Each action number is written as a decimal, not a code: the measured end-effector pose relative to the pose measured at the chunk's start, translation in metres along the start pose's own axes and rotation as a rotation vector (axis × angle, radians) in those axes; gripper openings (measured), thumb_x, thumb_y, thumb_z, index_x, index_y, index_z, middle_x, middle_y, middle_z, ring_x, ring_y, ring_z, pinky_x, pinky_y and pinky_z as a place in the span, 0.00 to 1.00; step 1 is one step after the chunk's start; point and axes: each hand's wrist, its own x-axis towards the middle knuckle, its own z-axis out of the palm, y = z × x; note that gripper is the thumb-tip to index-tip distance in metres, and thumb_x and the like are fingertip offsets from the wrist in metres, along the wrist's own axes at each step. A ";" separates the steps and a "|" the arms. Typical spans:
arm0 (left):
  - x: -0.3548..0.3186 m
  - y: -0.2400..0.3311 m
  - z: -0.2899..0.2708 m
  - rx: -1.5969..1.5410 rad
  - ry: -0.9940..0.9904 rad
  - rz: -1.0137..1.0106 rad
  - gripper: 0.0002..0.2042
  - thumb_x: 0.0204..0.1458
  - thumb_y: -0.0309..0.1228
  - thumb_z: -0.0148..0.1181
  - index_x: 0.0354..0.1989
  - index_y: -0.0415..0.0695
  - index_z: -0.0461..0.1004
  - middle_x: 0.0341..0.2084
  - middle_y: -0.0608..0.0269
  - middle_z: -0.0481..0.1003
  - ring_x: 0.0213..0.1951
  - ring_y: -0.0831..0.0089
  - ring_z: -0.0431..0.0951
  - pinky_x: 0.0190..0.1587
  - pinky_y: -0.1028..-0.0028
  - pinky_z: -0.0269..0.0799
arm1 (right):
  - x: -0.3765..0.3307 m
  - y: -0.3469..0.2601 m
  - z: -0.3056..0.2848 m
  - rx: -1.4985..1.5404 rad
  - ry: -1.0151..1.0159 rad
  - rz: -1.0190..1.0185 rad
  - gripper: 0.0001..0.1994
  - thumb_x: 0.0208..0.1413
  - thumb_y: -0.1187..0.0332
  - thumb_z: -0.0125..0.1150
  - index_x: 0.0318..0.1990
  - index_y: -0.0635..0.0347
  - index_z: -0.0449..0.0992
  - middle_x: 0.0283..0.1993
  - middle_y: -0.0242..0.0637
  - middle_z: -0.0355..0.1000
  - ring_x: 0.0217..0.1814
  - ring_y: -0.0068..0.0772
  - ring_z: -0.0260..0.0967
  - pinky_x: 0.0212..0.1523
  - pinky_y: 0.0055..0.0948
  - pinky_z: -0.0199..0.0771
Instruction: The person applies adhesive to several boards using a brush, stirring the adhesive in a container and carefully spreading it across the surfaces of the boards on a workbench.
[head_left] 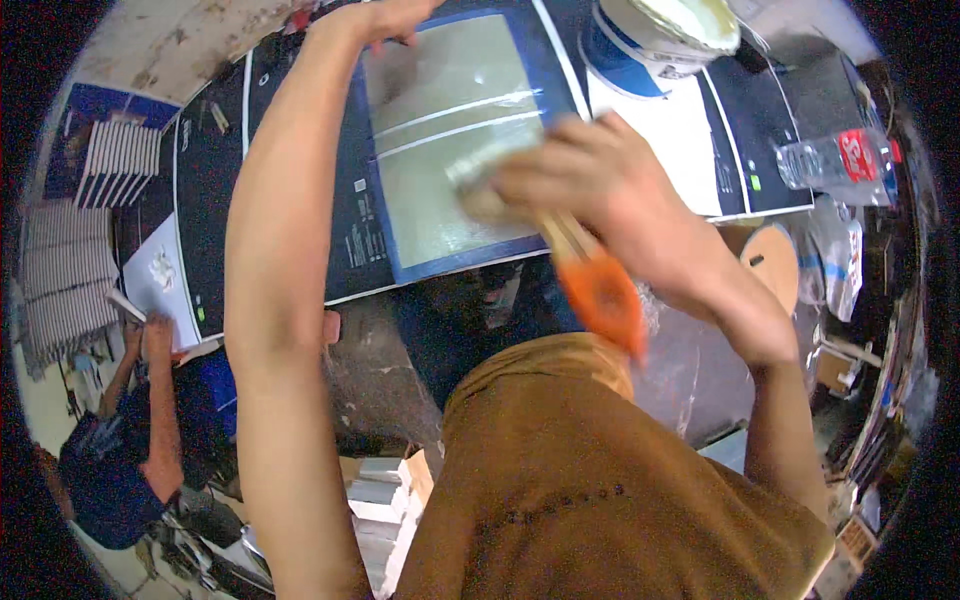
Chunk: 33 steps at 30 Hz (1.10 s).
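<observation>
My right hand (pixel 600 185) is closed around a brush with an orange handle (pixel 603 295). Motion smears the hand and the whitish brush head (pixel 475 175), which is over a pale grey-green panel (pixel 440 200). This panel has a blue border, two white strips across it and a wet-looking shine near its lower part. At the far edge, my left hand (pixel 385 20) rests by the panel's upper left corner, its fingers stretched out and partly cut off by the picture's edge. No held thing shows in it.
An open tub (pixel 660 45) of white stuff stands on white paper at the far right, near a clear plastic bottle (pixel 835 165). The panel lies on a black-covered table (pixel 290 240). Stacked striped boards (pixel 70 270) and another person (pixel 130 440) are at the left.
</observation>
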 end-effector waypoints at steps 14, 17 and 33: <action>0.005 0.004 0.006 0.146 0.120 0.038 0.48 0.59 0.71 0.22 0.68 0.38 0.62 0.68 0.45 0.60 0.72 0.52 0.55 0.72 0.55 0.49 | 0.001 0.014 -0.025 0.035 -0.040 0.065 0.16 0.46 0.64 0.58 0.45 0.49 0.80 0.44 0.28 0.77 0.46 0.35 0.70 0.46 0.36 0.62; 0.015 -0.003 0.010 0.318 0.228 0.111 0.48 0.59 0.71 0.22 0.67 0.38 0.63 0.68 0.45 0.61 0.72 0.52 0.56 0.72 0.55 0.49 | 0.012 0.030 -0.015 0.053 -0.120 0.049 0.16 0.48 0.63 0.56 0.45 0.51 0.80 0.44 0.31 0.77 0.48 0.36 0.70 0.49 0.38 0.62; 0.035 -0.016 0.003 0.179 0.202 0.045 0.47 0.56 0.73 0.28 0.65 0.43 0.68 0.61 0.47 0.68 0.64 0.52 0.67 0.63 0.54 0.63 | -0.011 0.046 -0.031 -0.005 -0.441 0.018 0.13 0.45 0.65 0.61 0.40 0.50 0.80 0.41 0.31 0.77 0.47 0.39 0.71 0.51 0.43 0.63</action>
